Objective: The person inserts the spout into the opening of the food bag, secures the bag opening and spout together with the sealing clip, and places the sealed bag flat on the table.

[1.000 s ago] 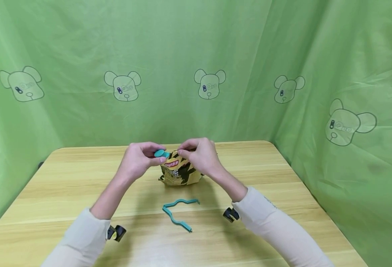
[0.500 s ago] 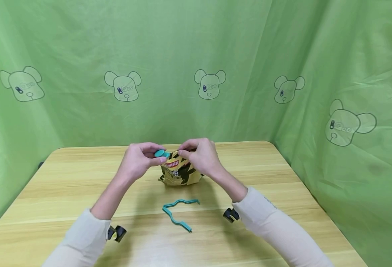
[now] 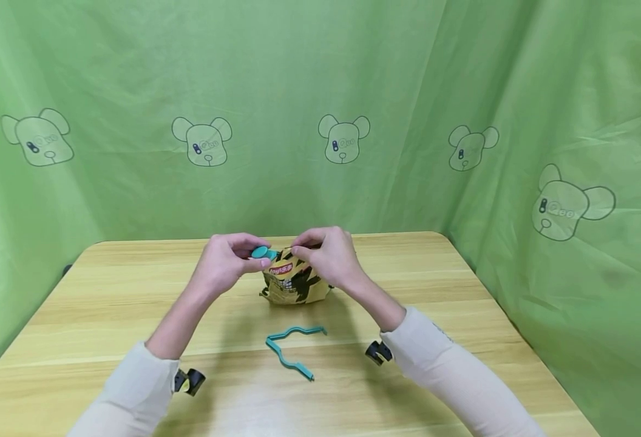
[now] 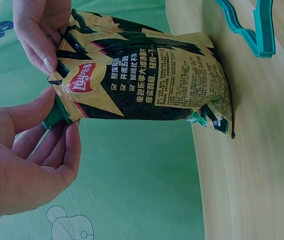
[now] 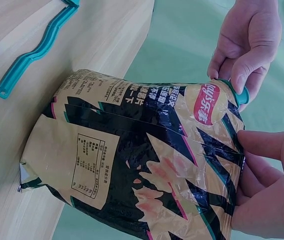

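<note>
- Yellow-and-black crisp bag [image 3: 298,285] held between and below both hands; its base appears rested on the tabletop [image 3: 419,285].
- Upper edge of bag pinched between thumb and fingers of the right hand [image 3: 331,258]; that stretch partly covered by them.
- Teal capped piece [image 3: 260,251] pinched by the left hand [image 3: 224,264] at the bag's upper left corner; cap round, flat. Whether edge is clasped or only touched by it: cannot be told.
- Bag face creased, bulging towards the base; red brand logo [image 3: 281,268] printed just below the left-hand grip, white lettering and a table of small print further down.
- Contents hidden by the opaque film.
- Bent teal strip [image 5: 44,45] laid nearer the wearer than both grips, spread in a V, apart from bag.
- Black brackets [image 3: 377,352] seen by both cuffs.
- Green curtain [image 3: 277,73], printed with animal heads, hung beyond the hands.
</note>
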{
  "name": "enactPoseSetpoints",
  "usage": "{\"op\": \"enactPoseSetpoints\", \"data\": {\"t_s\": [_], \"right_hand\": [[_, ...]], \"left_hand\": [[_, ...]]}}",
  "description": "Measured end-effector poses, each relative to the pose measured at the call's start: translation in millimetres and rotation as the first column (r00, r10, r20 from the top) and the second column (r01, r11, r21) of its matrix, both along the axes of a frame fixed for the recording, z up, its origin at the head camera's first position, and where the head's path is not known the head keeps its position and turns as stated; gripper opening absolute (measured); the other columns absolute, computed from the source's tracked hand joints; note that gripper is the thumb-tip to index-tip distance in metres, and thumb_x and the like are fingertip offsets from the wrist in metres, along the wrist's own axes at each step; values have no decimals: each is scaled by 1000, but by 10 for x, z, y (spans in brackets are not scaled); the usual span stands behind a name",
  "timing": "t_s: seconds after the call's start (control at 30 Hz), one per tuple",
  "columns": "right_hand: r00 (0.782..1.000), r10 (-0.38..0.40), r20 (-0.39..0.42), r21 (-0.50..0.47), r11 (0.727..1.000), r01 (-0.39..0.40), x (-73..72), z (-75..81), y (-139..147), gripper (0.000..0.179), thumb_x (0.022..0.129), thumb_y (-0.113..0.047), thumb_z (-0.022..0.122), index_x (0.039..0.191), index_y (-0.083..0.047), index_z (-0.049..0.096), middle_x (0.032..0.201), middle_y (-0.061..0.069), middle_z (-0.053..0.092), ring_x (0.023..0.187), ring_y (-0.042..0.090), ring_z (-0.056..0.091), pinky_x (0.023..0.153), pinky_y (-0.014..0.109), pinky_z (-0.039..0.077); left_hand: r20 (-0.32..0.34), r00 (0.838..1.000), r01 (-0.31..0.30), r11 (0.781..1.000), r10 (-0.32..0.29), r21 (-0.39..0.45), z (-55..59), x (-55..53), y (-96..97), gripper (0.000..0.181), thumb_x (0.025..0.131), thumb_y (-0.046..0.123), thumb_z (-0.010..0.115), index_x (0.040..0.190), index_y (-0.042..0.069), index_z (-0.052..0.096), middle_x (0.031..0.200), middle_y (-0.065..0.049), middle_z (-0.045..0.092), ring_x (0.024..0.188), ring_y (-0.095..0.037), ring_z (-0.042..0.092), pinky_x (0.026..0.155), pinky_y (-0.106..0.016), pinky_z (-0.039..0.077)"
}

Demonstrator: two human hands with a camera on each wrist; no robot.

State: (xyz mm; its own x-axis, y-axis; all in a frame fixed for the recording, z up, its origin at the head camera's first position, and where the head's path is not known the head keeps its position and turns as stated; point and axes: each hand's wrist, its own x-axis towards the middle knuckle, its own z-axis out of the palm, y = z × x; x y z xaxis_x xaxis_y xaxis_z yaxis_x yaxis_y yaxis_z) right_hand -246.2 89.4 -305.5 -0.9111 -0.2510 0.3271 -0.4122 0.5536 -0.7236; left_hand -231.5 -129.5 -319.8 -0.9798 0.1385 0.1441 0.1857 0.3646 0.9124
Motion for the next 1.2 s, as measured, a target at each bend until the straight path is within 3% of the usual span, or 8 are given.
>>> {"op": "enactPoseSetpoints", "data": {"t_s": [0.7, 1.2], "right_hand": [[1000, 2, 12, -3, 1000, -2, -10, 4, 9, 5, 91, -16, 76, 93, -14, 80, 89, 0, 77, 78, 13, 70, 66, 29, 57], [1000, -3, 23, -5, 1000, 3, -9, 6, 12, 5, 91, -16, 76, 94, -14, 80, 90, 0, 77, 79, 14, 70, 66, 29, 57]], "left_hand": [[24, 999, 21, 1000, -21, -22, 9, 9, -17, 36, 86, 16, 83, 121, 10, 74, 111, -10, 77, 100, -21, 74, 89, -35, 60], [55, 998, 27, 1000, -26, -10, -24, -3, -79, 47, 86, 15, 83, 130, 9, 67, 122, -12, 73, 114, -26, 70, 96, -37, 58]]}}
